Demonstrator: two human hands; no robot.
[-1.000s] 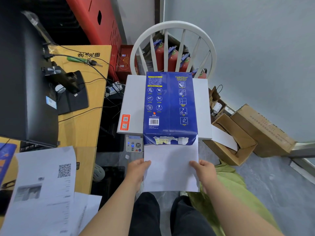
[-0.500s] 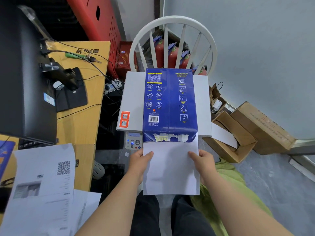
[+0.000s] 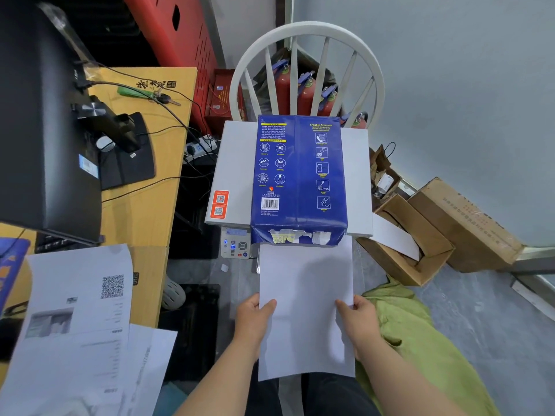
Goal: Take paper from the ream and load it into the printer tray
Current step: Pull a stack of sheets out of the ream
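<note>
A blue paper ream [image 3: 298, 175] with a torn near end lies on top of the white printer [image 3: 232, 172], which stands on a white chair. A stack of white paper [image 3: 304, 295] sticks out of the torn end toward me. My left hand [image 3: 253, 318] grips its left edge and my right hand [image 3: 357, 318] grips its right edge. The far end of the paper is level with the ream's opening. The printer's control panel [image 3: 235, 246] shows below the lid; the tray itself is hidden.
A wooden desk [image 3: 144, 175] with a black monitor, cables and printed sheets [image 3: 75, 325] is at the left. Open cardboard boxes [image 3: 420, 244] sit at the right on the floor. Red extinguishers stand behind the chair. A green cloth [image 3: 414, 331] lies at my right.
Both hands have drawn the white paper further out of the ream toward me; more of the stack shows and the hands sit lower in the view.
</note>
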